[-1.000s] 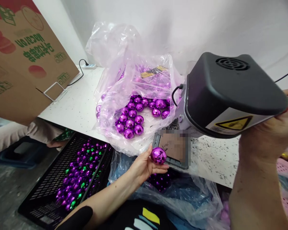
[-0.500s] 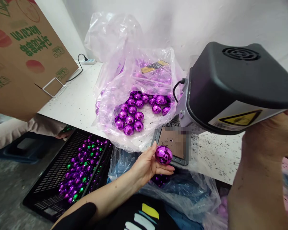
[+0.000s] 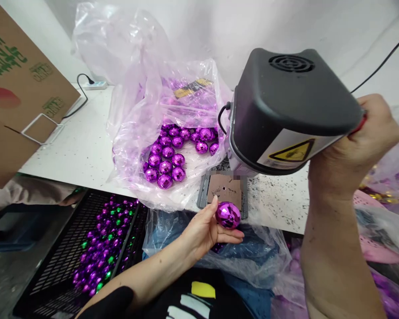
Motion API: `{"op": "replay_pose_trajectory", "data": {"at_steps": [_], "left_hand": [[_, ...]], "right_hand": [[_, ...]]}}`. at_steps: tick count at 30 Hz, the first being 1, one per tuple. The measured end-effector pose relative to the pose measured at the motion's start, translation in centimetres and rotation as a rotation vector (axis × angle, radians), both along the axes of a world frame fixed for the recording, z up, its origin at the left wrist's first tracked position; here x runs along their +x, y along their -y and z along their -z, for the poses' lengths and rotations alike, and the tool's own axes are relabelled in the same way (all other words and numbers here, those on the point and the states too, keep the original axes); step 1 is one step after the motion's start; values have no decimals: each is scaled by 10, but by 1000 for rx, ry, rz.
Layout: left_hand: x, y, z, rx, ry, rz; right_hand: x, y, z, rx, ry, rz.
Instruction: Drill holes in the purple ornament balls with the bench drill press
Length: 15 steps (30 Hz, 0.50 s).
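Note:
My left hand (image 3: 204, 228) is closed round a shiny purple faceted bauble (image 3: 228, 215), with the thumb at its left side and the fingers beneath it. The bauble bears dark marks on its face and sits at the near edge of a brown pad (image 3: 231, 182) on a grey metal base (image 3: 203, 190). My right hand (image 3: 369, 128) grips a red handle (image 3: 359, 124) at the right side of a black machine housing (image 3: 299, 97). That housing has a round vent on top and a yellow warning label. Most of the handle is hidden.
Purple baubles (image 3: 166, 166) lie in an open clear plastic bag (image 3: 129, 155) on the white table (image 3: 96, 133). A black crate (image 3: 58, 235) of small purple and green balls stands at left. Nearby are a cardboard box (image 3: 20, 102) and another person's hand (image 3: 73, 195).
The view has swung right, so the machine and bag appear further left. My left hand, still holding the bauble, sits slightly right of its former place relative to the pad. More of my right hand shows.

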State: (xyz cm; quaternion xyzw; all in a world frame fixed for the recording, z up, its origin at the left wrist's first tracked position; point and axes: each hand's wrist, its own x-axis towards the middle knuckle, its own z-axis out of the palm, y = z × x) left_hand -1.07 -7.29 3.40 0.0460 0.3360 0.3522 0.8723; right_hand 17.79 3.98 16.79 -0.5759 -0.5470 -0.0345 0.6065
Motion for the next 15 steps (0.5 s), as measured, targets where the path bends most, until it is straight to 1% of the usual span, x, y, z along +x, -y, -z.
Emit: {"op": "replay_pose_trajectory", "data": {"at_steps": [3, 5, 6, 8, 9, 10, 11, 13, 15], "left_hand": [[3, -1, 0, 0, 22, 29], [5, -2, -2, 3, 32, 58], [6, -2, -3, 3, 35, 69], [7, -3, -6, 9, 38, 80], [7, -3, -7, 14, 42, 85], [7, -4, -7, 20, 50, 92], [8, -4, -8, 27, 59, 102], [9, -5, -8, 38, 78, 124], [12, -6, -9, 49, 90, 138]], "right_hand": [[4, 4, -4, -47, -8, -80], [10, 15, -4, -89, -30, -141], [14, 25, -2, -85, -46, -151], [23, 50, 7, -40, -83, -87], [27, 66, 14, -18, -106, -24], [31, 82, 24, -68, -143, 54], [34, 98, 34, -209, -150, 60], [36, 126, 56, -430, -149, -86], [35, 144, 76, -610, -129, -216]]}}
